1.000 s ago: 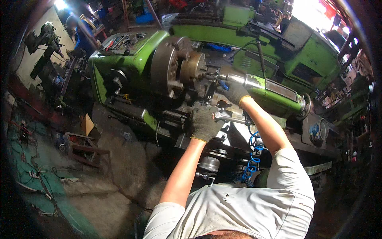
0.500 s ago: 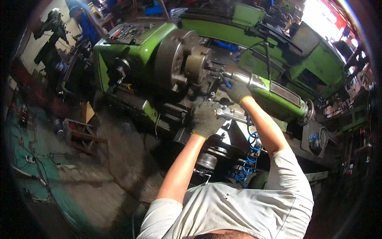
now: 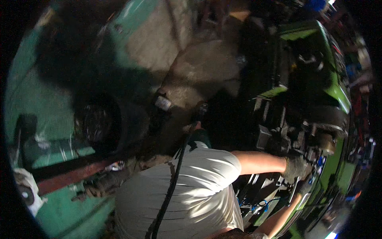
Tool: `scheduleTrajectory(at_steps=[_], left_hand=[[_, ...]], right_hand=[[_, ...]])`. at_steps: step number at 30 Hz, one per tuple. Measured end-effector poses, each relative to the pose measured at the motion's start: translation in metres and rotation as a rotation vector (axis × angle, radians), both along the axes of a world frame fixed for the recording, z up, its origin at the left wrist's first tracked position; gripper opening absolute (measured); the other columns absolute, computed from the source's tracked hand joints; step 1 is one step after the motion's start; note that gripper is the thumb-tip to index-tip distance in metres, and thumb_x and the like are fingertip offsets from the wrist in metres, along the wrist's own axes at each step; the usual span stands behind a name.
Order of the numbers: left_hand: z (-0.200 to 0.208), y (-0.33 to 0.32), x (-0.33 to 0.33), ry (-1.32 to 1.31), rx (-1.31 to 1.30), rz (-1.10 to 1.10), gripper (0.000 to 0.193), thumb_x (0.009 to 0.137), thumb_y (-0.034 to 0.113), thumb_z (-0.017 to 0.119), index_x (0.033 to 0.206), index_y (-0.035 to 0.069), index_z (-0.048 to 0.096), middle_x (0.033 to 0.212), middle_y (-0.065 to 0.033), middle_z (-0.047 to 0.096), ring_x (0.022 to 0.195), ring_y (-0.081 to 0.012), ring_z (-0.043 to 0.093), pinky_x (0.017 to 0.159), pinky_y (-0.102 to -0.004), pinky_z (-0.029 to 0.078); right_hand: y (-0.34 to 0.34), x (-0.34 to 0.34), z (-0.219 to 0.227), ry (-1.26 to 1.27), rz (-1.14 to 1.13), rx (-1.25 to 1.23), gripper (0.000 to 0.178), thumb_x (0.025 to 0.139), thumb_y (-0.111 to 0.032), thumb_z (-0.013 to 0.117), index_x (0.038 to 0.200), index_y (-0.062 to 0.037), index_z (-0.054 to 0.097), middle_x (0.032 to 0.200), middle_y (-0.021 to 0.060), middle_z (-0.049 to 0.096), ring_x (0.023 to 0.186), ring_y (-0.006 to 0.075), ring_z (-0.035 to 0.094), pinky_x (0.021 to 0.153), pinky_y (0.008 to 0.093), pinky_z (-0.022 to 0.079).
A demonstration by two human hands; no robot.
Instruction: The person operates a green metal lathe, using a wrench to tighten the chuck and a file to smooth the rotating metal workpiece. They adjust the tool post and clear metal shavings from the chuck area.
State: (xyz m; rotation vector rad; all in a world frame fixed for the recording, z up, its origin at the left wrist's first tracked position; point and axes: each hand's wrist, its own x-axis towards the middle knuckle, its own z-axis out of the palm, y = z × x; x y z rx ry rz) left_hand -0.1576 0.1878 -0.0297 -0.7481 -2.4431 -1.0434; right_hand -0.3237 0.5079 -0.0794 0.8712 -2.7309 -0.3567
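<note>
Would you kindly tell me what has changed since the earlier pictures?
The view has swung left, so the green lathe now lies at the picture's right. The gloved left hand is still at the silver wrench, the right hand still nearby; no release shows.

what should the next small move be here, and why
Probably turn the head rightward, toward the lathe, before shifting either hand. The gloved left hand and right hand are close together near the machine, with a wrench by them, but the view centres on floor and shirt, leaving their grip hard to make out.
</note>
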Motion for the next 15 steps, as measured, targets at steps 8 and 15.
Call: scheduleTrajectory(at_steps=[8,15], left_hand=[[0.013,-0.004,-0.008,-0.026,-0.24,0.034,0.065,0.066,0.055,0.076,0.114,0.011,0.078,0.114,-0.0154,0.075,0.108,-0.0397,0.07,0.103,-0.0624,0.045],[0.016,-0.014,0.011,0.029,-0.186,0.111,0.058,0.063,0.051,0.076,0.105,0.01,0.081,0.112,-0.0159,0.072,0.106,-0.0358,0.069,0.088,-0.0537,0.057]], right_hand=[[-0.002,-0.02,0.021,-0.269,-0.352,-0.533,0.051,0.104,-0.039,0.059,0.143,-0.0064,0.063,0.132,0.0228,0.069,0.113,0.0319,0.065,0.103,0.0425,0.05],[-0.037,0.021,0.026,-0.232,-0.367,-0.523,0.057,0.103,-0.046,0.057,0.147,-0.0095,0.059,0.136,0.0227,0.067,0.119,0.0341,0.064,0.106,0.0433,0.049]])
